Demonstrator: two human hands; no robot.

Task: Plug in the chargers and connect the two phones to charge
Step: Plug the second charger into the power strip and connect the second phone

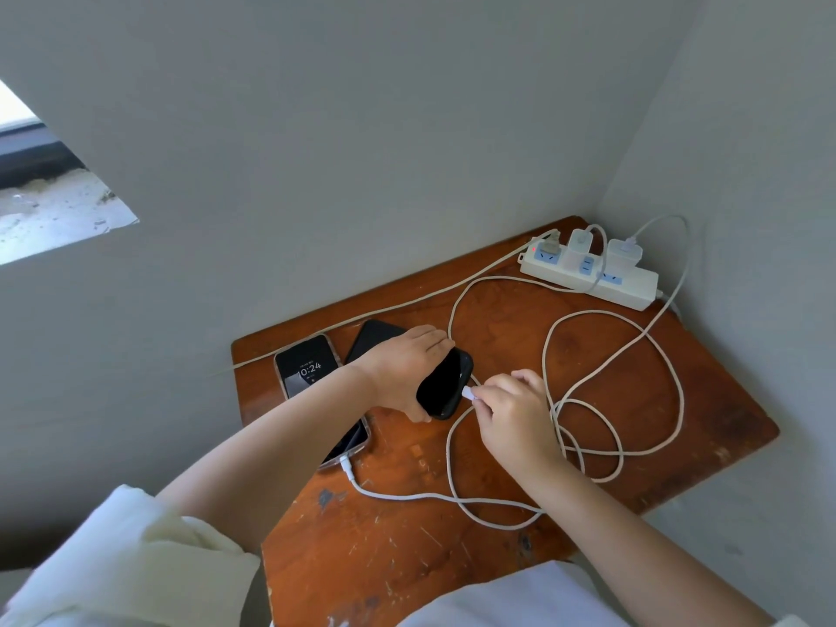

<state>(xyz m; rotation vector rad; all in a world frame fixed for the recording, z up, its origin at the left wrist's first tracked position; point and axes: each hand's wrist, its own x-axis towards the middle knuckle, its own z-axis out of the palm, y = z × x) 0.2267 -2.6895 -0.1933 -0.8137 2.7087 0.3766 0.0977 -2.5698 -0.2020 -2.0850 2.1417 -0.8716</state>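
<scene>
Phones: black one (445, 384) mid-table, screen dark, my left hand (402, 368) clamped round it w/ its 3 o'clock end tipped up. Right hand (511, 411) pinches the white connector (468, 393) just at that end. Lit phone (312, 377) at 9 o'clock, already cabled. Power strip (592, 276) w/ 2 chargers at 1 o'clock; looped cords (610, 400) crowd the wooden table (520, 558) at 3.

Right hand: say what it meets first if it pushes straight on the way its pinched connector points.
The right hand would likely meet the black phone's near end, which the left hand steadies; whether it lines up with the port is unclear.
</scene>
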